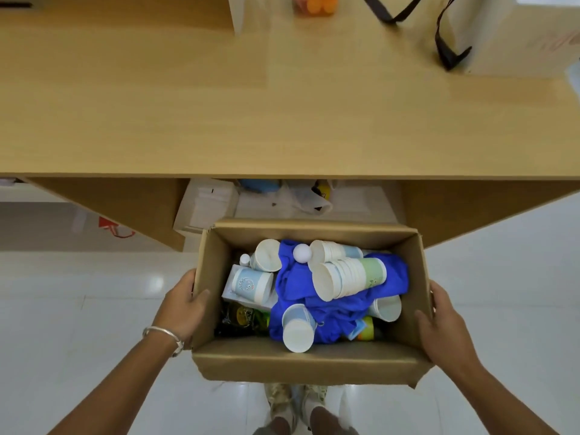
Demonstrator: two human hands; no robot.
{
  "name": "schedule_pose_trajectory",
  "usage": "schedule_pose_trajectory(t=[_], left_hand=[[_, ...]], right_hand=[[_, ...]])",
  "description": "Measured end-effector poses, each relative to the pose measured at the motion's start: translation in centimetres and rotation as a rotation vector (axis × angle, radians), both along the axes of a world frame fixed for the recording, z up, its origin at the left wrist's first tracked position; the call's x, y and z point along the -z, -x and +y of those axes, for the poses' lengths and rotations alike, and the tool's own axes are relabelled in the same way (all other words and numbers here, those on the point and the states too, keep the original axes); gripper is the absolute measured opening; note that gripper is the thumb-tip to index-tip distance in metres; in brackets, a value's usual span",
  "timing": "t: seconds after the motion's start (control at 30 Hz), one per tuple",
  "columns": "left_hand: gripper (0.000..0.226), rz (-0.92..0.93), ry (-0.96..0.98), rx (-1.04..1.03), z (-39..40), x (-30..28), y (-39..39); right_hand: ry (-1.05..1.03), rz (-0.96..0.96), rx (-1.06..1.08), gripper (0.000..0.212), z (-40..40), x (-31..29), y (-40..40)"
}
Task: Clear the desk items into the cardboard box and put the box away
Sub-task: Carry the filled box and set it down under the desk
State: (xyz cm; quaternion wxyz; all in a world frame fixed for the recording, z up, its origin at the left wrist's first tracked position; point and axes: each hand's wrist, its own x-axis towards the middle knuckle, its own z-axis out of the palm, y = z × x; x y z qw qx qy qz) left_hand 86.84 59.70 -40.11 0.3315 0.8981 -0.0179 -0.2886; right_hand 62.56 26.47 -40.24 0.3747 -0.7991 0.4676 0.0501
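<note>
The box [310,362] was matt brown corrugated cardboard; the counter [282,120] was smooth, pale wood-grain laminate. The cups [345,277] were paper, the blue garment [298,284] soft cloth. The floor [78,309] was glossy white tile.

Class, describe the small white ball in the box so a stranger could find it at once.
Start at the open cardboard box that both hands hold below the desk edge. On the blue cloth near its far wall lies the white ball, between paper cups. It alone is round and plain white.
</note>
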Motion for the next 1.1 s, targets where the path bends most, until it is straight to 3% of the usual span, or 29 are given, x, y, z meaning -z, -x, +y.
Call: schedule_pose_trajectory(t=[0.3,0.57,0.8,1.1], left_hand=[[0.026,0.056,-0.043,-0.151,-2.8,20.2,-1.5],[0.033,0.004,-0.097,-0.215,-4.7,38.0,-4.2],[0.031,-0.017,-0.123,-0.141,-4.8,45.2,-6.7],[0.019,-0.033,-0.135,-0.124,-6.2,50.3,-9.3]], right_hand=[[-0.033,0.071,-0.011,0.035,-1.8,21.1,-3.5],[-0.011,0.065,0.006,0.041,-3.4,38.7,-7.8],[-0.029,0.056,-0.054,0.024,-4.6,46.4,-9.8],[-0.069,0.049,-0.101,0.020,-6.3,52.2,-13.2]])
